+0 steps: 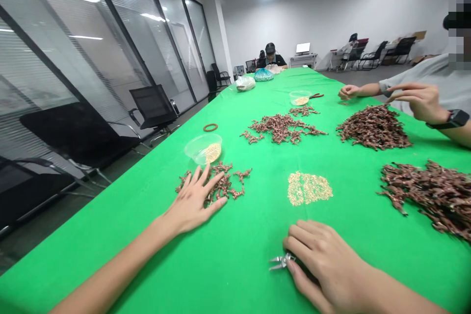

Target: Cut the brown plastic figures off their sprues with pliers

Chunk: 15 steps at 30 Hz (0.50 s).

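My left hand [193, 198] lies with fingers spread over a small pile of brown figurines [222, 187], which look like little animals. Just beyond its fingertips stands a clear plastic bowl [196, 146] with small gold pieces [212, 153] in it. My right hand [326, 257] is wrapped round a pair of pliers [282, 260]; the silver jaws point left and are apart, while the handles are mostly hidden in the palm. Ahead of the right hand, a flat patch of tiny gold pieces [311, 188] is spread on the green cloth [250, 255].
Larger figurine heaps lie at the right [434, 196] and mid-table [279, 127]. A co-worker's hands [423, 100] are by another heap [373, 127]. A brown ring [210, 127], a second bowl [300, 98], red-handled pliers [317, 95] and bags [246, 83] stand farther off. Another person [271, 56] sits at the far end.
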{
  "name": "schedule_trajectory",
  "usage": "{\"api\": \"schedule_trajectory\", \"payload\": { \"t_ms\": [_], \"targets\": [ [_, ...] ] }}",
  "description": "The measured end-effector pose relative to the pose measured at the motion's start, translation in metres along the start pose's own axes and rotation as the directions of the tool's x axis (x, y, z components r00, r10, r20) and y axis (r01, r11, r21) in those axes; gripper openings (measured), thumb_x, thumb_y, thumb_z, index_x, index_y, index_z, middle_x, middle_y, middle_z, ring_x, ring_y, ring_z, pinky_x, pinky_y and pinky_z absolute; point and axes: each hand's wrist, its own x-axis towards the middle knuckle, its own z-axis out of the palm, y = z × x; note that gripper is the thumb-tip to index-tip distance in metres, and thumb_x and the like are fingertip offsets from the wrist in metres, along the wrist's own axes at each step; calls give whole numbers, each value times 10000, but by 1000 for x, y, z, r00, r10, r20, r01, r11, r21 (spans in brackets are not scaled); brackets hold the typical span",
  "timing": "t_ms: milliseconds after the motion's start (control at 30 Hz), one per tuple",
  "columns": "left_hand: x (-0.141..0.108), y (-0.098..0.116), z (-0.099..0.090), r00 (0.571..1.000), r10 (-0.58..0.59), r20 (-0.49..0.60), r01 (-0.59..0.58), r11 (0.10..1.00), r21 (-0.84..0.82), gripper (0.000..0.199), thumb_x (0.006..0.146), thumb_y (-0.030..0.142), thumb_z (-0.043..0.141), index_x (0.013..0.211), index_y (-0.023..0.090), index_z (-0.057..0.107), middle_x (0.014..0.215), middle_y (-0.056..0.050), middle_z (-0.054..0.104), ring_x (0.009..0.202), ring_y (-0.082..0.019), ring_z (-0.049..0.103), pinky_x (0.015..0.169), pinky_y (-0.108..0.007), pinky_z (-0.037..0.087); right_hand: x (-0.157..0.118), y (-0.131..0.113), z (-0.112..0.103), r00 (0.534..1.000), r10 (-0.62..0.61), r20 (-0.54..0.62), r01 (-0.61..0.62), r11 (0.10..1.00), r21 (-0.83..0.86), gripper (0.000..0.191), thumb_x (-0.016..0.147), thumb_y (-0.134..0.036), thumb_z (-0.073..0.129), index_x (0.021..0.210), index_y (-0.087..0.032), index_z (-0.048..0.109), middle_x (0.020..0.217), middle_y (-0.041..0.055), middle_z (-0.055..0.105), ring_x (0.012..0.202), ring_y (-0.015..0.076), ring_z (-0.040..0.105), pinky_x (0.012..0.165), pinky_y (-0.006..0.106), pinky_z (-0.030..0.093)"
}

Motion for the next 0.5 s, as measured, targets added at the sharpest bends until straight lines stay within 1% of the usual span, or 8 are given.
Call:
{"api": "schedule_trajectory", "payload": {
  "t_ms": [100,167,233,300,333,367,467,500],
  "targets": [
    [-5,-6,-2,999,-33,1,33,999,16,799,917,643,464,1574,365,103,1653,-80,74,1490,-427,100,1165,-689,167,0,0,0,1000,-5,-2,5,1000,9,124,909,-204,439,835,-187,536,770,50,557,699,193,446,644,351,305],
    [-8,-6,-4,999,-21,-35,22,1000,21,826,927,627,456,1580,331,47,1653,-86,49,1497,-412,79,1174,-673,166,0,0,1,1000,-3,1,3,1000,17,123,911,-203,437,842,-186,537,773,51,555,702,194,446,644,351,307],
    [-10,-4,-5,997,54,-55,-53,998,20,836,940,600,455,1582,306,8,1652,-76,47,1505,-386,76,1191,-641,165,-1,0,2,1000,2,10,-2,1000,20,123,912,-208,438,845,-186,539,779,54,555,706,196,449,647,352,312],
    [-12,-4,-5,989,145,-40,-145,989,17,812,952,577,450,1584,301,21,1650,-60,76,1511,-355,106,1211,-602,159,-1,1,2,1000,3,19,-3,1000,23,123,911,-206,439,847,-186,542,783,56,554,707,196,454,649,352,316],
    [-12,-4,-4,987,160,-29,-160,987,18,802,954,575,448,1585,294,40,1648,-58,96,1511,-341,125,1220,-584,152,-1,0,2,1000,0,20,-1,1000,26,121,909,-202,439,849,-185,543,784,56,554,707,196,455,648,352,318],
    [-12,-6,-2,989,144,-27,-143,989,22,802,954,580,444,1587,273,60,1645,-69,117,1510,-333,143,1226,-573,146,-1,0,2,1000,-3,18,3,1000,27,119,908,-196,439,852,-184,544,783,56,554,706,196,456,646,351,319],
    [-13,-12,2,998,-1,-61,3,1000,30,857,947,604,430,1584,131,108,1632,-164,136,1507,-355,142,1223,-584,143,-1,0,1,1000,-20,-2,20,1000,23,114,900,-172,440,858,-182,546,773,56,554,701,197,458,638,347,321],
    [-13,-14,2,997,-35,-71,37,999,29,857,948,605,425,1579,106,131,1630,-180,132,1508,-365,127,1218,-596,146,0,0,0,1000,-25,-10,25,999,21,110,896,-168,444,858,-182,546,768,56,554,699,197,460,637,346,323]
  ]
}}
